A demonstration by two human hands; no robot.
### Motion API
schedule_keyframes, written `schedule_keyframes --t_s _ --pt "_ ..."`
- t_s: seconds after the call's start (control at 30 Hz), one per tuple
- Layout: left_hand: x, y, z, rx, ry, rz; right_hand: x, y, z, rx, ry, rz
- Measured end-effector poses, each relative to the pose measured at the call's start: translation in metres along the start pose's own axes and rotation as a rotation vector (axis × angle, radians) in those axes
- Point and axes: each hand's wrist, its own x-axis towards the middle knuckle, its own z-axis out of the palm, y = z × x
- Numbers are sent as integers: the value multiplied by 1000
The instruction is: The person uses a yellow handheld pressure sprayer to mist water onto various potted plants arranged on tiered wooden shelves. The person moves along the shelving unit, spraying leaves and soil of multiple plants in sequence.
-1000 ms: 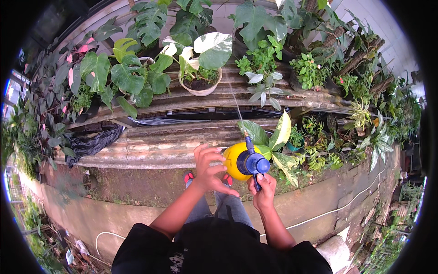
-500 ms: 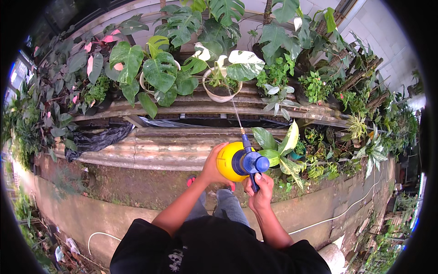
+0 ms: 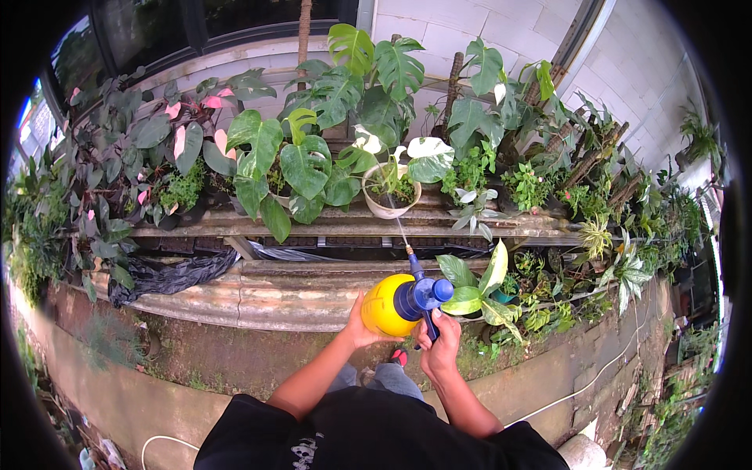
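Observation:
Both my hands hold a pump sprayer (image 3: 385, 307) with a yellow bottle and a blue head, tilted forward. My left hand (image 3: 360, 327) cups the bottle from its left and underside. Around the blue handle at the right, my right hand (image 3: 440, 345) is closed, thumb near the top. From the brass nozzle tip (image 3: 408, 250) a thin jet of water runs up to a cream-white pot (image 3: 381, 209) on the shelf. That pot bears a small plant with white-and-green variegated leaves (image 3: 430, 160). Where the jet lands in the pot is hard to make out.
Large split-leaf plants (image 3: 305, 167) stand left of the pot, and dark-leaved plants with pink patches (image 3: 160, 129) farther left. A lower corrugated ledge (image 3: 290, 301) lies before me. Variegated leaves (image 3: 487, 290) rise close right of the sprayer. A pale hose (image 3: 583, 384) crosses the ground.
My view has tilted up, so shelf and plants appear lower and more wall shows. The sprayer sits slightly left and lower in view, its jet still running to the same pot.

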Motion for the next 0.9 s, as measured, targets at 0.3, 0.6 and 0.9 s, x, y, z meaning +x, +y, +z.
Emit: schedule_keyframes --t_s 0.3,0.6,0.9 --pt "4 8 -51 -50 -61 -122 -8 8 29 -41 38 43" --pt "-1 14 -62 -110 -108 -191 -5 23 42 -157 19 85" --pt "-22 36 -84 -125 -325 -165 -4 33 42 -279 -267 214"
